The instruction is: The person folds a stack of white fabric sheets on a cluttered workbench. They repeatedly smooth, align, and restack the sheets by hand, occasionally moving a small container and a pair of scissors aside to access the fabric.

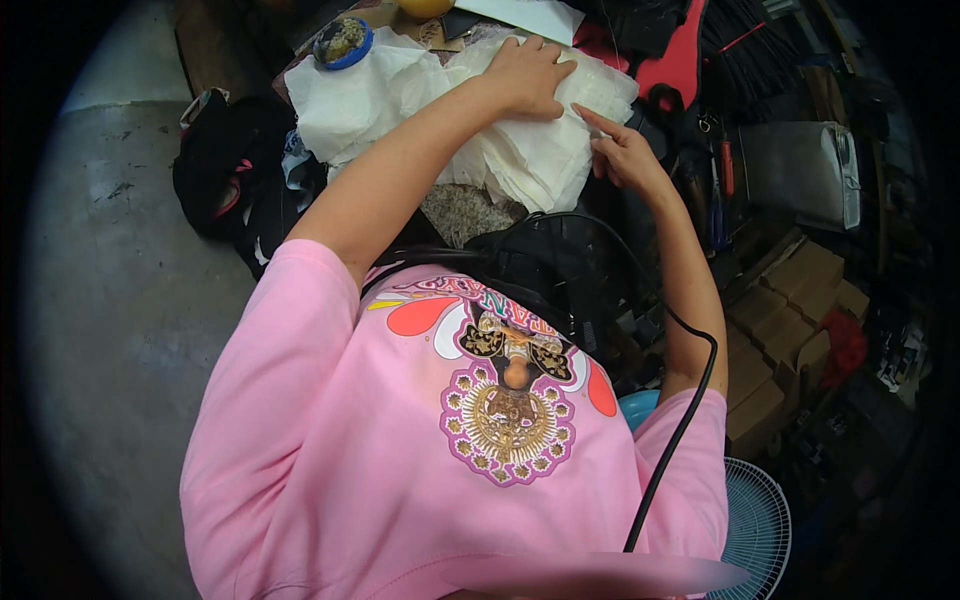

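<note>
A pile of thin white sheets (540, 160), cloth or paper, I cannot tell which, lies crumpled and layered in front of me. My left hand (530, 78) rests on top of it with the fingers spread. At the pile's right edge is my right hand (628, 158), its index finger stretched out toward the sheets and the other fingers bent beneath. I see nothing held in either hand. Beside the sheets on the left stands a round blue dish (362, 48) with grainy, pale and dark contents.
To the right are a red flat object (672, 68), a red-handled tool (727, 165) and a silver-grey box (800, 170). Brown cardboard boxes (780, 335) stack lower down, near a fan (758, 525). A black cable (690, 410) runs past my right arm. Black bags or cloth (225, 175) sit left.
</note>
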The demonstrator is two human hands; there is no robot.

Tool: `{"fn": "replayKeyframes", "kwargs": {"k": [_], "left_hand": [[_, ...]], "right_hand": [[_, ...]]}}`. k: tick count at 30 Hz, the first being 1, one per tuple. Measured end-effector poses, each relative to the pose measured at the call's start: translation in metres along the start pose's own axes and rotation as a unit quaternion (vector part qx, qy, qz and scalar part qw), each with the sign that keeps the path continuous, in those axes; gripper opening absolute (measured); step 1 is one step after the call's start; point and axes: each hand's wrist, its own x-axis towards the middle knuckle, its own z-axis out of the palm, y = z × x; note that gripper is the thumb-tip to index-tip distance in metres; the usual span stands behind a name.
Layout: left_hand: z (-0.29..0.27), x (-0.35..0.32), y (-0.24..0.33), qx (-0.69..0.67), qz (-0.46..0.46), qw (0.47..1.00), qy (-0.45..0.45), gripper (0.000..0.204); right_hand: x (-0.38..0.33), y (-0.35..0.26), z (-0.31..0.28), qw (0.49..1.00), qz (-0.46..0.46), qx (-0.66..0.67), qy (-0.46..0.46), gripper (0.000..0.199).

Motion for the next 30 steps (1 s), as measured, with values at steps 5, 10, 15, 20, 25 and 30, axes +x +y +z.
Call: {"fn": "replayKeyframes", "kwargs": {"k": [5,10,15,20,25,30], "left_hand": [[0.0,-0.004,0.002,-0.014,-0.005,1.0,0.002,0.074],[-0.007,-0.03,0.001,-0.069,0.026,0.997,-0.025,0.085],[-0.01,-0.054,0.011,-0.025,0.032,0.999,-0.034,0.095],[-0.008,-0.053,0.012,-0.016,0.031,0.998,-0.046,0.099],[-0.001,-0.044,-0.003,-0.04,0.055,0.996,-0.064,0.086],[0.014,-0.044,0.0,-0.019,0.035,0.998,-0.052,0.075]], "right_hand": [[-0.014,0.004,0.011,0.999,-0.003,-0.042,0.012,0.059],[-0.019,0.007,0.015,0.999,0.003,-0.022,0.024,0.059],[-0.023,0.018,0.022,0.996,-0.056,-0.071,0.021,0.06],[-0.035,0.032,0.034,0.926,-0.153,-0.345,0.029,0.066],[-0.043,0.035,0.039,0.871,-0.222,-0.435,0.044,0.067],[-0.047,0.034,0.041,0.82,-0.295,-0.489,0.024,0.069]]}}
